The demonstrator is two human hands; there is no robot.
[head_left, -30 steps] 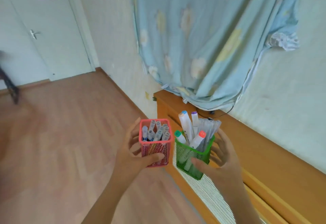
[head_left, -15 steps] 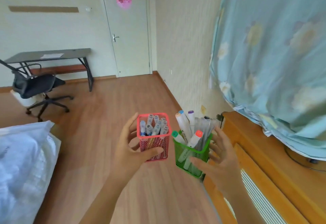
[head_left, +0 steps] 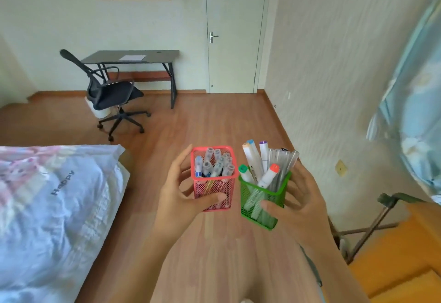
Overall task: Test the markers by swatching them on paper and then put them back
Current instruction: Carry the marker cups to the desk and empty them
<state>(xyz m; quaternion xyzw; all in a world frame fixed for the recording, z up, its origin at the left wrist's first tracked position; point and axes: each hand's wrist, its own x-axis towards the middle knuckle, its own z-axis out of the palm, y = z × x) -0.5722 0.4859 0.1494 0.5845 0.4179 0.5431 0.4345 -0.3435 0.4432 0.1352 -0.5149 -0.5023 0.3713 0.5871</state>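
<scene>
The left hand curls round a red mesh cup of capped pens. Just beside it at 3 o'clock, the right hand grips a green mesh cup holding the markers. Far off at 11 o'clock, paper lies on the table.

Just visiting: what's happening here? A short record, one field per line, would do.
left hand: grips red cup, full of capped pens
right hand: grips green cup, holding markers
cups: side by side, carried above the floor
paper: one sheet on the desk beside the door, far off
stage: nothing swatched yet
</scene>
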